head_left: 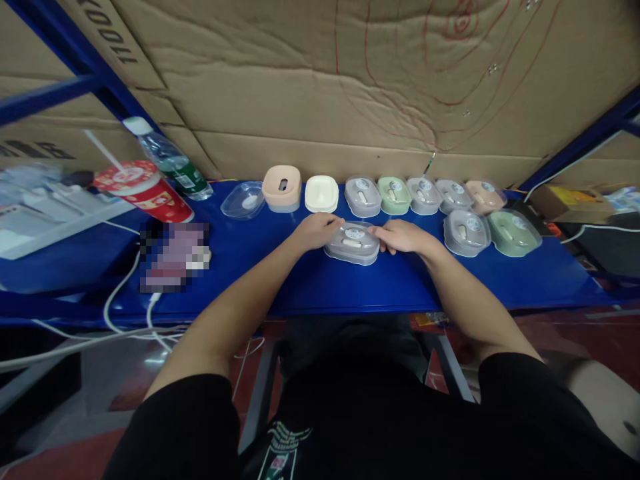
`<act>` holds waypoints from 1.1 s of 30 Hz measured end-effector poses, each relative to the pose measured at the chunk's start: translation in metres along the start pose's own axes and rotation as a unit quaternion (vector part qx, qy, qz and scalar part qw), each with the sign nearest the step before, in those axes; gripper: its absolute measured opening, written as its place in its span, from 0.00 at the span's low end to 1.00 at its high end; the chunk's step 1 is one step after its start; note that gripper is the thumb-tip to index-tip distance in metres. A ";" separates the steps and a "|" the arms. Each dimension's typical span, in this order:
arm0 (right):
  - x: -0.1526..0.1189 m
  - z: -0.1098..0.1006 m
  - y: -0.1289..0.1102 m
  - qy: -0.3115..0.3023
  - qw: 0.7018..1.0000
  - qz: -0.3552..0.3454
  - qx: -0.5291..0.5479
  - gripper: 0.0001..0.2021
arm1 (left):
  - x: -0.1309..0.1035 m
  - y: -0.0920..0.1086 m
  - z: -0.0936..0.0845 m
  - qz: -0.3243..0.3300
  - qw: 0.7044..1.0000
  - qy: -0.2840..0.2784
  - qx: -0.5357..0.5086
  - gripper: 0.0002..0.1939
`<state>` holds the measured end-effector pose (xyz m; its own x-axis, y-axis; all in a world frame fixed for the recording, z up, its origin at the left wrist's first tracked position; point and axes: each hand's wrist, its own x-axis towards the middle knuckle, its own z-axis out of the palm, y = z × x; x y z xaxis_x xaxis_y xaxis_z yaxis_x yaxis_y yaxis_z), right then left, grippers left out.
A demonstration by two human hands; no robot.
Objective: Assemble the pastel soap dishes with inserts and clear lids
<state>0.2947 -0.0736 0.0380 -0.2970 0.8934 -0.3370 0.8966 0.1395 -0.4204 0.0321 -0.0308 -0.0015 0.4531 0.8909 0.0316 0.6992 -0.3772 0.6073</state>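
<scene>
A grey lidded container (352, 248) with a clear plastic cover and a round label sits on the table in front of me. My left hand (316, 231) grips its left rear edge, fingers bent over the cover. At its right side, my right hand (401, 236) holds the edge with the thumb on top and the fingers curled below. Behind it stand a cream box (321, 194), a peach box (282, 188) with a slot in its top, and a loose clear cover (243, 200). The undersides of my fingers are partly hidden.
Several similar covered containers stand at the right, among them a green one (515, 233) and a grey one (467, 233). Left are a red paper cup (150, 193) with a straw, a water bottle (173, 160) and white cables (120, 287). A cardboard wall (280, 87) bounds the blue table (345, 290).
</scene>
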 end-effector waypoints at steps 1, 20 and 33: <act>-0.001 -0.001 -0.001 -0.011 1.000 -0.002 0.017 0.41 | -0.001 0.000 -0.001 -0.002 1.000 0.008 -0.009 0.23; 0.016 0.017 0.006 0.121 0.991 -0.022 0.045 0.35 | 0.000 -0.011 -0.010 -0.010 0.999 0.038 -0.007 0.24; 0.023 0.005 0.032 0.254 0.967 -0.021 0.026 0.17 | -0.001 0.004 0.002 -0.113 0.963 -0.010 -0.243 0.23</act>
<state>0.3146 -0.0505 0.0129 -0.1223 0.9836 0.1323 0.8650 0.1710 -0.4717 0.0350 -0.0335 -0.0008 0.3332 0.9297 -0.1567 0.4414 -0.0069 0.8973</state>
